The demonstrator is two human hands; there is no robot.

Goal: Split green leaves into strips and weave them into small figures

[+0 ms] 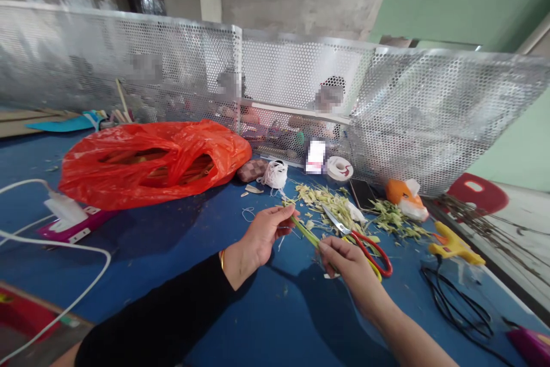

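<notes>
A thin green strip (306, 232), like a leaf or stem, stretches between my two hands above the blue table. My left hand (267, 229) pinches its far end between thumb and fingers. At its near end, my right hand (344, 261) closes round it. Red-handled scissors (365, 244) lie just beyond the right hand, with yellow handles (373, 267) partly beneath them. Pale green and yellowish scraps (320, 198) are heaped past the fingertips. A ball of white string (275, 174) rests beyond my left hand, loose thread trailing near it.
To the left lies a red plastic bag (154, 166) beside a purple power strip (69, 228) with white cables. A yellow glue gun (458, 245) and black cord (455, 301) occupy the right. Behind stand a white spool (340, 168), a lit phone (315, 156) and a perforated metal screen (296, 69).
</notes>
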